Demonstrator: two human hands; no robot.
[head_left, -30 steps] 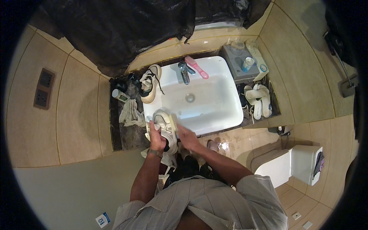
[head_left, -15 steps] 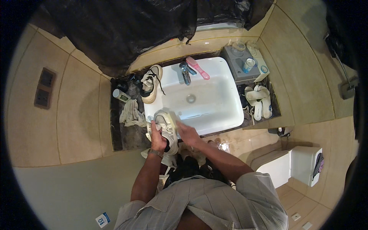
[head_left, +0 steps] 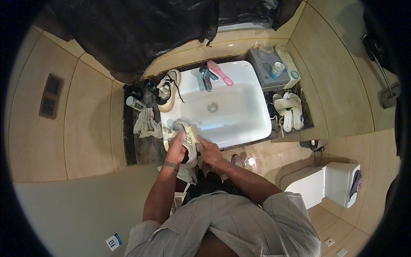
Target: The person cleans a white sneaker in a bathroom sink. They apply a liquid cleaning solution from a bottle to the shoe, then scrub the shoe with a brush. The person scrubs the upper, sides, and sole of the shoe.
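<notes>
Over the sink's near left corner, my left hand (head_left: 175, 150) grips a white and grey sneaker (head_left: 191, 159) by its side, toe pointing away from me. My right hand (head_left: 208, 151) is closed on a pale brush (head_left: 195, 132), its bristles against the sneaker's right side near the toe. Part of the brush is hidden by my fingers. A second white sneaker (head_left: 168, 96) with dark loose laces rests on the sink's left rim. The white rectangular sink (head_left: 239, 107) has a chrome faucet (head_left: 206, 78) at its far edge.
A pink brush (head_left: 221, 73) lies beside the faucet. On the left counter are a white-lidded jar (head_left: 134, 103) and a crumpled white cloth (head_left: 147, 125). At right stand a grey box (head_left: 264, 73) with a cup (head_left: 277, 70) and white slippers (head_left: 287, 109). A toilet (head_left: 308, 188) is at lower right.
My right hand and the brush have shifted slightly along the sneaker's side. My left hand still holds the sneaker, moved a little.
</notes>
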